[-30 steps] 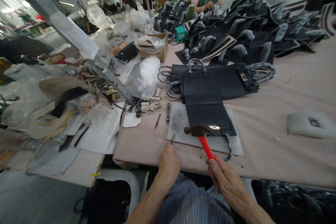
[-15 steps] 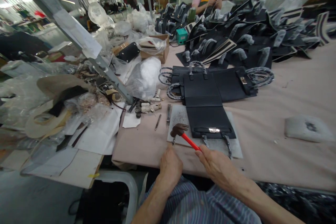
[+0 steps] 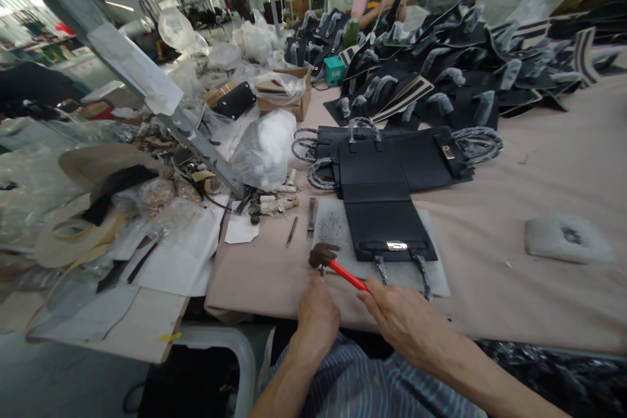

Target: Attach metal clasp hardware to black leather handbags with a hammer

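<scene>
My right hand [image 3: 389, 307] is closed round the red handle of a claw hammer [image 3: 347, 273]. The dark hammer head hangs just beyond the fingertips of my left hand [image 3: 318, 310]. Those left fingers are pinched on something small and dark at the board's near-left corner; I cannot make out what it is. A black leather bag panel [image 3: 392, 225] with a silver clasp and plastic-wrapped handles lies partly on the pale board [image 3: 329, 222], right of the hammer. More black bag pieces [image 3: 426, 153] with wrapped handles lie behind it.
A slim metal punch [image 3: 292, 232] and a flat tool [image 3: 311, 215] lie left of the board. A slanted metal post [image 3: 206, 150] rises at the left among plastic bags. A wrapped pad [image 3: 568, 238] sits at the right. Behind the black bag pile, a person [image 3: 379, 3] handles a dark piece.
The hammer head has shifted slightly left and down, towards my left fingertips. The whole view has moved a little. The person opposite has raised a dark piece.
</scene>
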A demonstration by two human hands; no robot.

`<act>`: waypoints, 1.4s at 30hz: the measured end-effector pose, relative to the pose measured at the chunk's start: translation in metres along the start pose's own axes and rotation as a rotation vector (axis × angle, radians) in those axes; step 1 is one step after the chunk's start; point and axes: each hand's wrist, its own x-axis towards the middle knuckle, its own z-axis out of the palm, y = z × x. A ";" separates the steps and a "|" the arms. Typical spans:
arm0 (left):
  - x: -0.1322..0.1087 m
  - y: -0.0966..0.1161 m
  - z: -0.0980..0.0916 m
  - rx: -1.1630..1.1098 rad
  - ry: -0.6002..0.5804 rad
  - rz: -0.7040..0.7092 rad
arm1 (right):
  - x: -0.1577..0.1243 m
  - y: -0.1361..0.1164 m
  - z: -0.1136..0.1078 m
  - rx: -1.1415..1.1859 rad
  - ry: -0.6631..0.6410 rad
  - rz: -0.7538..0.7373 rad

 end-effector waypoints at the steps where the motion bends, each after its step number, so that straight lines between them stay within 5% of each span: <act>1: 0.000 0.001 0.000 0.001 -0.001 -0.005 | 0.000 -0.002 -0.007 0.017 0.018 -0.005; 7: 0.000 0.005 0.001 0.027 -0.004 -0.044 | -0.012 -0.013 -0.041 0.192 0.541 -0.096; 9: -0.001 0.005 0.001 0.041 0.000 -0.034 | -0.015 -0.008 -0.028 0.130 0.535 -0.100; 13: 0.001 0.003 0.002 0.056 0.019 -0.034 | -0.014 0.006 0.006 -0.040 0.100 0.031; 16: 0.002 0.003 0.003 0.070 0.029 -0.044 | -0.013 0.011 0.010 -0.018 -0.015 0.092; 19: 0.003 0.002 0.005 0.092 0.035 -0.047 | -0.014 0.008 -0.006 0.062 0.087 0.102; 24: 0.002 0.002 0.005 0.074 0.047 -0.019 | -0.020 -0.010 -0.051 0.220 0.442 -0.013; 28: -0.001 0.005 0.001 0.080 0.043 -0.033 | -0.022 -0.016 -0.043 0.190 0.632 -0.152; 32: -0.004 0.007 -0.001 0.066 0.020 -0.030 | -0.011 -0.005 0.001 0.047 0.229 0.010; 35: -0.005 0.006 0.002 0.060 0.010 -0.017 | -0.007 0.002 0.013 0.050 -0.032 0.133; 42: -0.004 0.007 0.003 0.110 0.027 -0.032 | -0.019 0.017 -0.011 0.231 0.034 0.275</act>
